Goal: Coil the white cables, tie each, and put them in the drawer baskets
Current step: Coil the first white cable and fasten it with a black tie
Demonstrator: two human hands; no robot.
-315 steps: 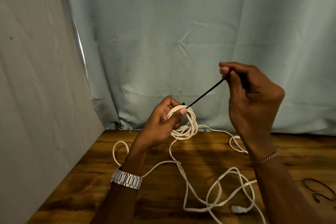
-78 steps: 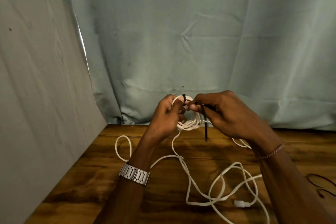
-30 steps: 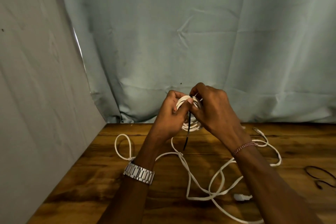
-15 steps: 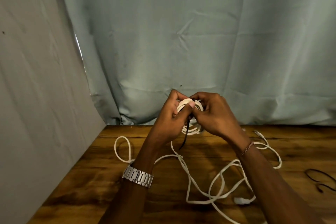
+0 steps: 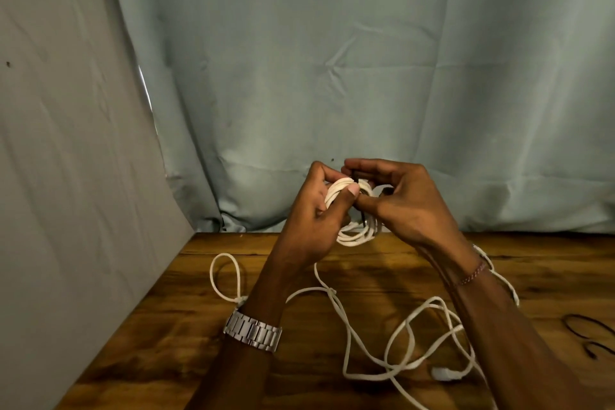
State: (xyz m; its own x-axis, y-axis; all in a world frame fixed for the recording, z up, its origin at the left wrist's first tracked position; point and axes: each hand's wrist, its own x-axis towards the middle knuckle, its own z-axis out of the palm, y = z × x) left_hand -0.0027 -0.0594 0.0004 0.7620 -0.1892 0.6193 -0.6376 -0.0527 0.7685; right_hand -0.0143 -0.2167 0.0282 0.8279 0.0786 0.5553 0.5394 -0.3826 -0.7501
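At six o'clock, loose white cable [image 5: 392, 336] sprawls over the wooden table [image 5: 186, 326]. Farther, toward twelve, the left hand [image 5: 316, 210] clamps the coiled cable [image 5: 352, 230] under its thumb, while the right hand [image 5: 399, 203] pinches the black tie [image 5: 362, 216]. I'd keep the loops pinned and cinch the tie snugly. No drawer or basket is in view.

Both forearms are extended upward from the lower edge to the frame's center. The left hand [image 5: 312, 210] is curled, its thumb pressed against the right hand [image 5: 404, 201], whose fingers are bent inward in a pinch.
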